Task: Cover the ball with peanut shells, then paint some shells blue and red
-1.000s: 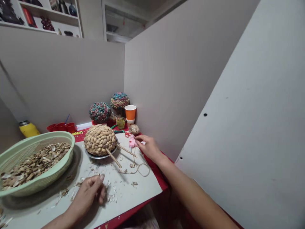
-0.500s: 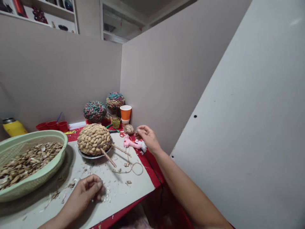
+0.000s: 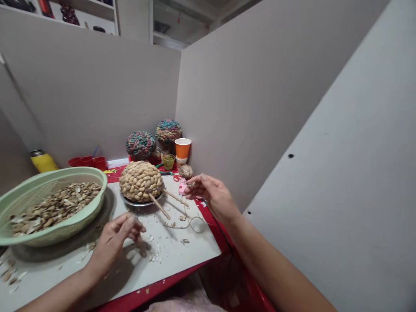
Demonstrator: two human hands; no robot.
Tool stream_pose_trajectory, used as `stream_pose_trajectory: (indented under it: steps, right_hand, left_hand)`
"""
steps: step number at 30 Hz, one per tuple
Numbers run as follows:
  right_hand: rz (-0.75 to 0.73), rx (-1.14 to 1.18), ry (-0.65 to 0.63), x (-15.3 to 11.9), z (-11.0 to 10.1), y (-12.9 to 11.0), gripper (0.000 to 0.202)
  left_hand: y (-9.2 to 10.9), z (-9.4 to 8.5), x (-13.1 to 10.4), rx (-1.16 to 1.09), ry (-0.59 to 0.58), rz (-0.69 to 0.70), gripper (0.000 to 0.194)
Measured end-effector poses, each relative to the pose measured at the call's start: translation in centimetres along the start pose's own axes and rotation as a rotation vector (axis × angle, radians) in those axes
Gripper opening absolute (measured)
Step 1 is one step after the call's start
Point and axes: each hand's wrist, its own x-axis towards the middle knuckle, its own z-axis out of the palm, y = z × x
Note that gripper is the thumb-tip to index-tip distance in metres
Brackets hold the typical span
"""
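My right hand (image 3: 212,194) is in the air over the board's right edge, fingers closed around small pale bits too small to name. Partly hidden behind its fingertips is a pink glue gun (image 3: 182,186). My left hand (image 3: 115,240) hovers low over the white board (image 3: 191,258), its fingers curled with thumb against forefinger; what they hold, if anything, cannot be made out. Between and beyond both hands, a ball covered in tan shells (image 3: 140,181) rests in a shallow metal dish (image 3: 143,204), with two thin sticks (image 3: 160,206) jutting from it toward me.
A green plastic basket (image 3: 81,216) of loose shells stands at left. Behind are two multicoloured balls (image 3: 141,144), red cups (image 3: 87,161), an orange paper cup (image 3: 183,149) and a yellow bottle (image 3: 44,162). Looped cord (image 3: 196,224) and shell scraps lie on the board. Grey panels rise behind and right.
My right hand has come back from beside the small bag toward me, now covering much of the glue gun. My left hand has lifted slightly, its fingers less tightly curled. The view has shifted left.
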Motion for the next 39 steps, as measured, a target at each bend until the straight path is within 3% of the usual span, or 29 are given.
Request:
stream_pose_trajectory:
  steps: [3, 9, 12, 15, 18, 22, 25, 28, 32, 35, 39]
  right_hand:
    - [-0.024, -0.060, -0.184, -1.4, 3.0, -0.4, 0.053]
    - [-0.024, -0.153, -0.431, -2.6, 8.3, 0.5, 0.050]
    - [-0.006, -0.183, -0.511, -2.7, 9.7, 1.0, 0.048]
    - [0.004, -0.174, -0.520, -2.7, 9.9, 0.8, 0.045]
    - [-0.084, -0.147, -0.383, -2.8, 8.9, 0.2, 0.038]
    - [-0.202, -0.257, -0.209, -3.0, 5.7, 0.1, 0.029]
    - [-0.202, -0.360, -0.103, -3.5, 3.2, 0.9, 0.030]
    - [-0.184, -0.442, -0.062, -4.3, 2.1, 1.4, 0.031]
    - [-0.258, -0.537, -0.166, -5.3, 3.1, 1.4, 0.020]
    - [-0.309, -0.540, -0.266, -5.8, 5.1, 1.8, 0.015]
    - [-0.316, -0.549, -0.419, -5.9, 8.2, 3.3, 0.019]
  left_hand:
    - [1.6, 0.1, -0.6, -0.044, 0.088, 0.151, 0.027]
    - [2.0, 0.1, -2.3, 0.267, 0.195, 0.595, 0.048]
    - [1.8, -0.8, -2.7, 0.335, 0.244, 0.656, 0.048]
    - [2.5, -2.3, -2.9, 0.300, 0.317, 0.600, 0.045]
    - [4.2, -4.2, -3.2, 0.255, 0.405, 0.540, 0.042]
    - [7.4, -6.9, -3.8, 0.234, 0.475, 0.525, 0.032]
    - [8.3, -8.1, -3.7, 0.199, 0.475, 0.495, 0.031]
    - [7.0, -8.1, -3.2, 0.103, 0.335, 0.292, 0.041]
    - [3.6, -6.9, -2.6, 0.003, 0.141, -0.010, 0.057]
    - [2.0, -6.0, -2.4, -0.048, 0.077, -0.099, 0.061]
    - [1.8, -4.7, -2.5, -0.133, -0.003, -0.128, 0.062]
